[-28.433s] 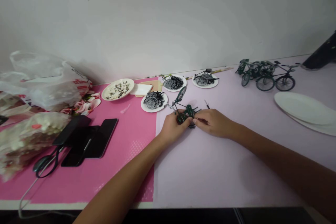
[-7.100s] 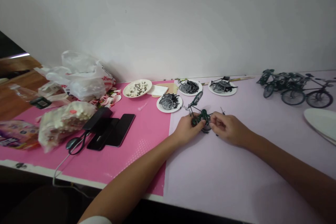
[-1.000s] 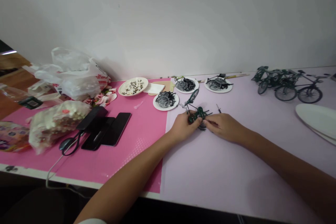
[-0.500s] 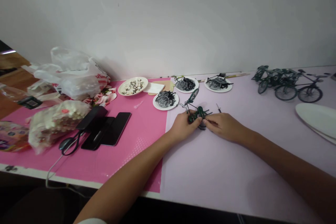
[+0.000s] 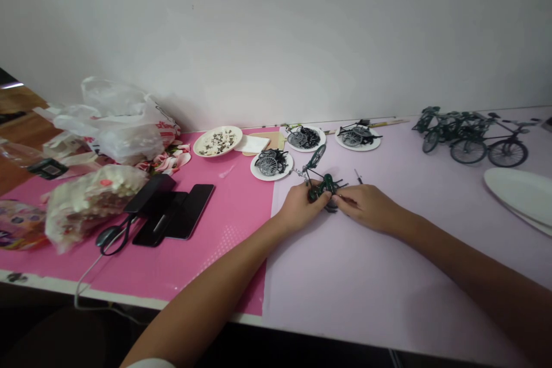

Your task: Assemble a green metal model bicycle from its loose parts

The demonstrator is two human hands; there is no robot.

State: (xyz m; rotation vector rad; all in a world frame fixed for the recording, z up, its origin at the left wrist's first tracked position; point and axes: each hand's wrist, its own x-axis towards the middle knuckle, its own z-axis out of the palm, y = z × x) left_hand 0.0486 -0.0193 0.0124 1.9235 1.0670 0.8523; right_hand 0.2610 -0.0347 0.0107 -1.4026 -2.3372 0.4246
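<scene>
A dark green model bicycle is held tilted above the lilac part of the table, one wheel raised toward the wall. My left hand is closed around its frame, with the thumb pressed on top. From the other side, the fingertips of my right hand pinch the bicycle near its lower wheel. Whether they also hold a small part is hidden. A thin dark rod shows just behind my right hand; I cannot tell if it lies on the table.
White plates with dark bicycle parts stand behind my hands: one nearer plate, two farther back. Finished-looking model bicycles stand at right, near stacked white plates. Leftward are a bowl, phones and plastic bags.
The view has shifted very slightly. Both hands stay on the model bicycle in nearly the same pose.
</scene>
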